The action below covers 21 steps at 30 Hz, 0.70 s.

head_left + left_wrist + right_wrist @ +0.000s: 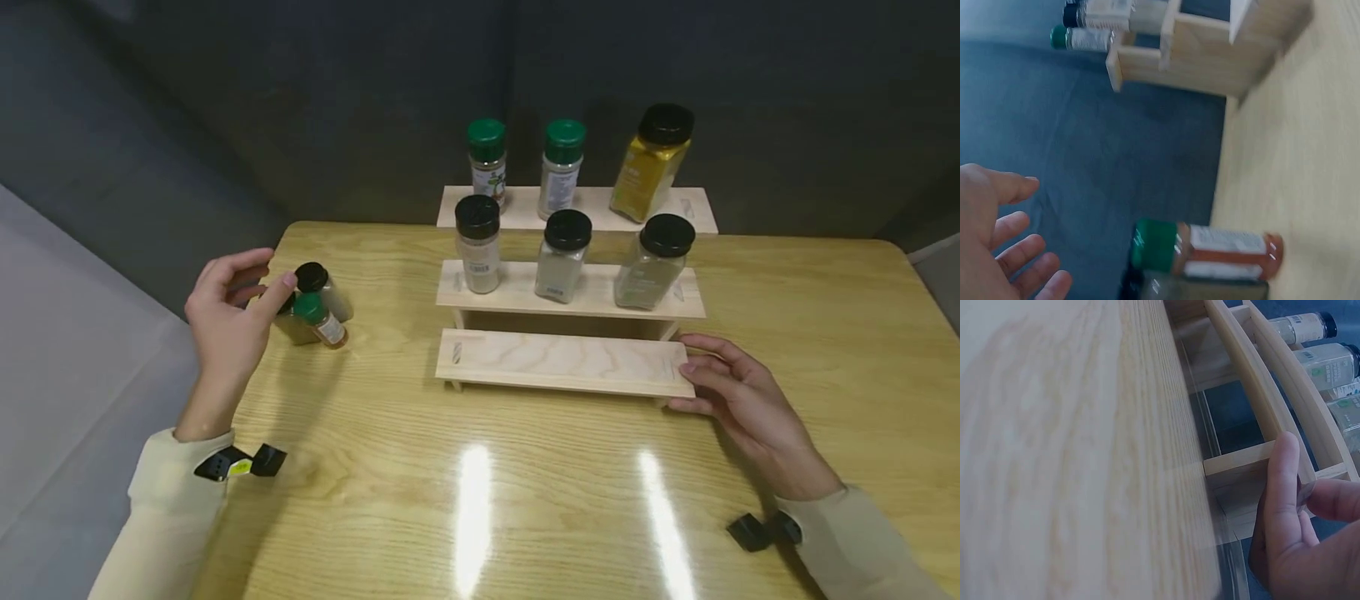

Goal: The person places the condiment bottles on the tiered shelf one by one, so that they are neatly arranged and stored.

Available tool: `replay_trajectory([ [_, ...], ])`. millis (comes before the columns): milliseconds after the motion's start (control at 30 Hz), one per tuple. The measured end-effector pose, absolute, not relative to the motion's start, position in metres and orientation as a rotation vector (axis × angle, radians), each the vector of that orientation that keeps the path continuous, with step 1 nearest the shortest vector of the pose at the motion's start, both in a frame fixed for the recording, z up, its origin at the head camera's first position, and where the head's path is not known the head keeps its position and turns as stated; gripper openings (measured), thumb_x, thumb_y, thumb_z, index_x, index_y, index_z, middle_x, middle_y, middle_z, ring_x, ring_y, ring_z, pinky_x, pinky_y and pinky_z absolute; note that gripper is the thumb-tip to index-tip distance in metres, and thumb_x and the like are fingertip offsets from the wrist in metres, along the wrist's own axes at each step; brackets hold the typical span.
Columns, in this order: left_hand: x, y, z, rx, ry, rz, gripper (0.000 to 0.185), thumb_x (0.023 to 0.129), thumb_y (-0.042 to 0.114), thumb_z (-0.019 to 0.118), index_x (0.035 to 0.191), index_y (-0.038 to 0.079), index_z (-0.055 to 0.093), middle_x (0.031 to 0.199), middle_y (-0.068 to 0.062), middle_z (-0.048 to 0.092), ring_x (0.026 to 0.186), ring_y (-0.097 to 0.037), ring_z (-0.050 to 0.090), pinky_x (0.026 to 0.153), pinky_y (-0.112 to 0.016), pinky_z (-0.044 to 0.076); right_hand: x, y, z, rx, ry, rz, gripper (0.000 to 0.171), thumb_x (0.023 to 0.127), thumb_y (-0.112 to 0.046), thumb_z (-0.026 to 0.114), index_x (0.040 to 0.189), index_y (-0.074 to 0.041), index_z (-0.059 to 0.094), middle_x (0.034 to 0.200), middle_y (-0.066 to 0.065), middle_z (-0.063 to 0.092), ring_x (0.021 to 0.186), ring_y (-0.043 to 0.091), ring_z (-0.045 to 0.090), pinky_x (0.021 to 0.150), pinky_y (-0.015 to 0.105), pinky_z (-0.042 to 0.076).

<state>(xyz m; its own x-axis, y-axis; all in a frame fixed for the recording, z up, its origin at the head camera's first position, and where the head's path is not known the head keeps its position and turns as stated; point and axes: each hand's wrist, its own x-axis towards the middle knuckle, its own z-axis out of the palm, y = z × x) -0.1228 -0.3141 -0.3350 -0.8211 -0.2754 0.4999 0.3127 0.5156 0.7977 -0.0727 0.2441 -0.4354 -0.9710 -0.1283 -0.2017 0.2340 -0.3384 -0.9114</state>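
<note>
My right hand (757, 404) grips the right end of the lowest step of a pale wooden three-step rack (562, 364). In the right wrist view its thumb and fingers (1284, 469) are on either side of the board's end. My left hand (232, 308) is at the table's left side with fingers spread and nothing in its grasp. Just beyond its thumb stand a small green-capped spice jar (328, 327) with reddish contents, a black-capped jar (336, 298) and another jar partly hidden by the hand. The left wrist view shows the green-capped jar apart from the fingers.
The rack's middle step carries three black-capped jars, one a square jar (558, 271). On the top step are two green-capped jars and a yellow-filled jar (648, 179). A dark curtain (360, 108) hangs behind the wooden table (375, 500).
</note>
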Motion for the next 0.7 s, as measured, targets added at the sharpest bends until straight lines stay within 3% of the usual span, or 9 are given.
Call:
replay_trajectory([
  [300, -0.117, -0.325, -0.364, -0.022, -2.180, -1.258, 0.033, 0.095, 0.000, 0.084, 0.125, -0.009, 0.075, 0.109, 0.017, 0.059, 0.102, -0.017, 0.063, 0.088, -0.020, 0.056, -0.073, 0.247, -0.438, 0.064, 1.620, -2.420, 0.040, 0.110, 0.013, 0.052, 0.134, -0.012, 0.071, 0.106, 0.006, 0.065, 0.097, 0.016, 0.068, 0.080, 0.040, 0.068],
  [533, -0.119, -0.319, -0.378, -0.074, -2.222, -1.211, 0.034, 0.093, -0.006, 0.084, 0.125, -0.011, 0.074, 0.115, -0.023, 0.062, 0.099, -0.023, 0.059, 0.080, -0.019, 0.054, -0.073, 0.246, -0.439, 0.067, 1.628, -2.415, 0.041, 0.110, 0.013, 0.051, 0.133, -0.013, 0.072, 0.107, 0.006, 0.066, 0.097, 0.015, 0.069, 0.080, 0.039, 0.068],
  [700, -0.118, -0.319, -0.384, -0.058, -2.232, -1.181, 0.032, 0.094, -0.003, 0.085, 0.124, -0.008, 0.076, 0.117, -0.027, 0.062, 0.098, -0.021, 0.057, 0.079, -0.018, 0.054, -0.073, 0.246, -0.437, 0.075, 1.636, -2.418, 0.042, 0.110, 0.014, 0.051, 0.133, -0.013, 0.072, 0.107, 0.006, 0.066, 0.098, 0.015, 0.068, 0.080, 0.039, 0.068],
])
